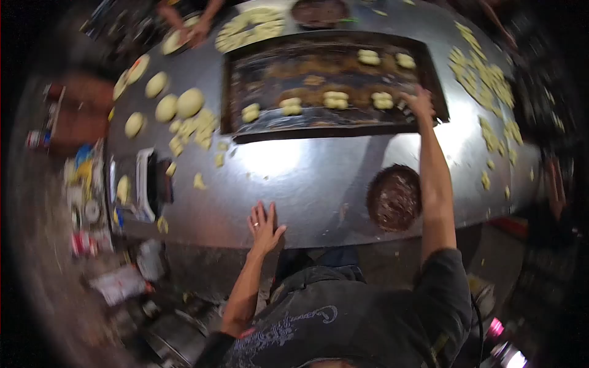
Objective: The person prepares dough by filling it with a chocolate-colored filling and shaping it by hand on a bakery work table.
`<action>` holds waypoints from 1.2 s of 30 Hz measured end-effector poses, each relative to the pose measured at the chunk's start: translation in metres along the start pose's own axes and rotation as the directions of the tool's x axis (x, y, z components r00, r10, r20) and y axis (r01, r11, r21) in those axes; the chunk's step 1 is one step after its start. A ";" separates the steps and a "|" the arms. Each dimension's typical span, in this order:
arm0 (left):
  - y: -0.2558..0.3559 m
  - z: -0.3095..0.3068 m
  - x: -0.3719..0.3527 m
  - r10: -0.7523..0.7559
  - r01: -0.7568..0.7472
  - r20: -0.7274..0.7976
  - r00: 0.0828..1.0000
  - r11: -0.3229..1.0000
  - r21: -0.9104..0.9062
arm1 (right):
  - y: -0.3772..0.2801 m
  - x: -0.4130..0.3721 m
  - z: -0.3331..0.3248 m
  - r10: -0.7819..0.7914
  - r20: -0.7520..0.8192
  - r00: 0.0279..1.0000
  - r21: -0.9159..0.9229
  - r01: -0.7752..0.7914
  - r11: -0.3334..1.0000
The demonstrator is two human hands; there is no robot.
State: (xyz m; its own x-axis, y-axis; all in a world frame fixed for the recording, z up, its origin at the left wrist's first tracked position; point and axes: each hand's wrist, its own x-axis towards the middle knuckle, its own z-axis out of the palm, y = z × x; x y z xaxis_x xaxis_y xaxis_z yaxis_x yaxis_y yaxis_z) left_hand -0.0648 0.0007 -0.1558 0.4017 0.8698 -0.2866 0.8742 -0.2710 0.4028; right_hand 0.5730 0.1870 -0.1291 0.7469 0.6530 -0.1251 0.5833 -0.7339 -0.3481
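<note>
While the left hand (265,227) lies flat with its fingers spread at the near edge of the shiny metal tabletop (294,172), the right hand (420,103) rests on the right end of the dark tray (307,131). It is hard to tell if that hand grips. Dough pieces (335,98) sit in the tray. A brown bowl (370,199) stands by the near edge. Dough balls (190,101) lie toward the left edge. Another person's hands (196,30) work at the far left corner. The room around is dark.

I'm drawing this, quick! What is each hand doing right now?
Left hand: open, fingers spread, flat on the table.
Right hand: on the tray by the dough; open or closed cannot be told.
</note>
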 end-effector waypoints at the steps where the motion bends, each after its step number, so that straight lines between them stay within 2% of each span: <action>1: 0.002 -0.005 0.000 -0.021 0.020 -0.030 0.999 0.998 -0.052 | 0.002 -0.003 0.007 -0.099 -0.103 0.990 0.097 0.109 0.989; 3: 0.000 -0.015 0.004 -0.033 0.019 -0.086 0.996 0.987 -0.160 | 0.003 -0.010 0.021 -0.320 -0.241 0.916 0.238 0.375 0.896; 4: -0.010 -0.020 0.010 -0.051 0.011 -0.169 0.984 0.973 -0.230 | -0.012 -0.038 0.015 -0.382 -0.181 0.906 0.394 0.423 0.816; 5: -0.022 -0.024 0.017 -0.067 -0.011 -0.247 0.967 0.954 -0.298 | -0.026 -0.071 0.006 -0.445 -0.128 0.886 0.537 0.440 0.720; 6: -0.036 -0.028 0.027 -0.082 -0.043 -0.321 0.943 0.931 -0.363 | -0.041 -0.103 -0.003 -0.485 -0.030 0.874 0.526 0.426 0.736; 7: -0.054 -0.032 0.040 -0.091 -0.052 -0.412 0.907 0.945 -0.323 | -0.055 -0.139 -0.010 -0.513 0.067 0.856 0.508 0.413 0.756; 8: -0.074 -0.038 0.055 -0.092 -0.061 -0.499 0.862 0.958 -0.281 | -0.065 -0.177 0.005 -0.526 0.006 0.851 0.655 0.393 0.645; 9: -0.094 -0.046 0.072 -0.113 -0.063 -0.559 0.822 0.956 -0.285 | -0.072 -0.207 0.018 -0.617 0.064 0.785 0.734 0.382 0.562; 10: -0.114 -0.055 0.091 -0.133 -0.066 -0.613 0.779 0.955 -0.290 | -0.066 -0.234 0.053 -0.695 0.037 0.718 0.790 0.404 0.460; 11: -0.137 -0.065 0.112 -0.155 -0.069 -0.657 0.738 0.951 -0.302 | -0.077 -0.288 0.061 -0.616 0.191 0.764 0.774 0.269 0.573; 12: -0.151 -0.084 0.130 -0.189 -0.075 -0.655 0.731 0.933 -0.352 | -0.097 -0.344 0.053 -0.624 0.279 0.730 0.754 0.236 0.613; 13: -0.166 -0.101 0.150 -0.227 -0.057 -0.648 0.727 0.920 -0.387 | -0.122 -0.401 0.033 -0.538 0.450 0.713 0.688 0.107 0.718; 14: -0.180 -0.114 0.170 -0.266 -0.013 -0.644 0.718 0.919 -0.393 | -0.119 -0.436 0.041 -0.599 0.539 0.592 0.671 0.127 0.730; 15: -0.205 -0.119 0.198 -0.235 -0.028 -0.677 0.698 0.935 -0.354 | -0.118 -0.471 0.049 -0.685 0.558 0.468 0.695 0.188 0.694; 17: -0.216 -0.147 0.237 -0.284 0.056 -0.609 0.740 0.929 -0.365 | -0.122 -0.525 0.047 -0.722 0.632 0.282 0.698 0.199 0.688; 18: -0.228 -0.151 0.262 -0.240 0.014 -0.599 0.764 0.934 -0.356 | -0.128 -0.544 0.042 -0.649 0.719 0.248 0.635 0.145 0.759; 19: -0.222 -0.161 0.280 -0.267 0.070 -0.547 0.793 0.933 -0.354 | -0.131 -0.559 0.037 -0.568 0.796 0.209 0.562 0.092 0.822; 20: -0.216 -0.170 0.296 -0.296 0.127 -0.494 0.817 0.929 -0.347 | -0.127 -0.569 0.038 -0.600 0.761 0.245 0.601 0.080 0.795; 21: -0.206 -0.179 0.302 -0.325 0.184 -0.439 0.838 0.925 -0.333 | -0.127 -0.575 0.038 -0.577 0.750 0.324 0.593 0.059 0.803; 22: -0.188 -0.183 0.301 -0.437 0.331 -0.438 0.786 0.895 -0.299 | -0.128 -0.581 0.038 -0.549 0.735 0.397 0.586 0.035 0.810; 24: -0.166 -0.174 0.308 -0.698 0.480 -0.340 0.630 0.694 -0.536 | -0.129 -0.587 0.042 -0.520 0.669 0.531 0.590 0.046 0.806; 25: -0.163 -0.174 0.310 -0.804 0.531 -0.267 0.531 0.561 -0.635 | -0.129 -0.587 0.043 -0.464 0.661 0.590 0.582 -0.013 0.813; 26: -0.167 -0.169 0.314 -0.850 0.601 -0.219 0.478 0.499 -0.624 | -0.129 -0.585 0.044 -0.403 0.650 0.645 0.575 -0.070 0.815; 28: -0.186 -0.165 0.314 -0.856 0.579 -0.145 0.497 0.452 -0.679 | -0.128 -0.584 0.046 -0.313 0.605 0.732 0.595 -0.154 0.789; 30: -0.221 -0.149 0.327 -0.864 0.503 -0.093 0.495 0.372 -0.780 | -0.124 -0.582 0.047 -0.307 0.589 0.748 0.597 -0.147 0.788; 31: -0.224 -0.169 0.311 -0.708 0.449 -0.052 0.704 0.500 -0.741 | -0.124 -0.585 0.046 -0.301 0.585 0.753 0.600 -0.152 0.786; 33: -0.183 -0.184 0.291 -0.776 0.545 -0.301 0.554 0.611 -0.574 | -0.130 -0.591 0.044 -0.275 0.606 0.747 0.580 -0.177 0.795; 35: -0.180 -0.173 0.297 -0.654 0.425 -0.398 0.644 0.738 -0.524 | -0.131 -0.596 0.045 -0.274 0.617 0.738 0.577 -0.188 0.795; 36: -0.197 -0.155 0.317 -0.571 0.276 -0.421 0.705 0.767 -0.579 | -0.129 -0.600 0.049 -0.285 0.618 0.733 0.584 -0.186 0.790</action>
State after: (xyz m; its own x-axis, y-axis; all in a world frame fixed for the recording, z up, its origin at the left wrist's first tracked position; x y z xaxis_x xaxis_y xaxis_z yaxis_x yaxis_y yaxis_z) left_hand -0.1525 0.3934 -0.1914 -0.3308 0.9414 -0.0658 0.6237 0.2704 0.7334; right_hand 0.0337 -0.1012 -0.0542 0.1838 0.8029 -0.5671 0.1360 -0.5921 -0.7943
